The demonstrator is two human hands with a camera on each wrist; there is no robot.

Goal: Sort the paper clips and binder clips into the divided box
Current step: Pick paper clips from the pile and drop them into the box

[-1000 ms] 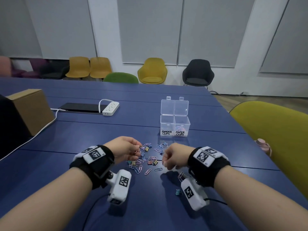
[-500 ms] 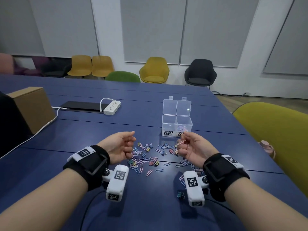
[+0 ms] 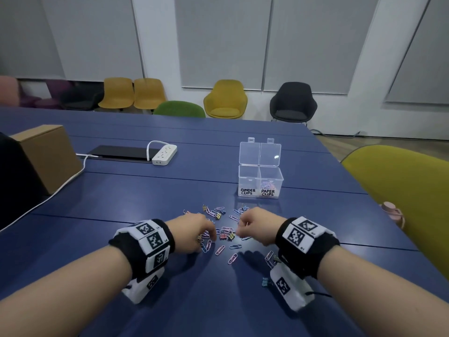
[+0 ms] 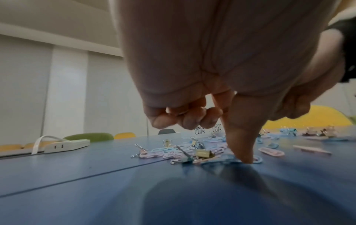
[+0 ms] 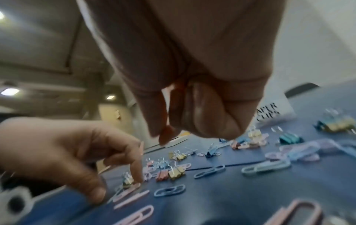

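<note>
A clear divided box [image 3: 260,167] stands open, labelled BINDER CLIPS on the left and PAPER CLIPS on the right; the right side holds some clips. Coloured paper clips and binder clips [image 3: 226,233] lie scattered in front of it. My left hand [image 3: 207,235] is down on the pile's left edge. Its thumb [image 4: 242,144] presses on the table by a blue paper clip [image 4: 257,159]. Thumb and index finger straddle pink paper clips [image 5: 128,192], pinching at them. My right hand [image 3: 240,232] hovers over the pile's right side, fingers curled, with nothing seen between its fingertips [image 5: 166,135].
A blue binder clip [image 3: 266,281] lies apart, near my right wrist. A white power strip [image 3: 165,154] and a cardboard box [image 3: 46,154] sit at the far left. A yellow chair [image 3: 401,190] and a pink bottle [image 3: 392,212] stand past the table's right edge.
Both hands turned palm-down and dropped onto the pile. The right hand came back from in front of the box, and the pink clip it pinched is no longer seen.
</note>
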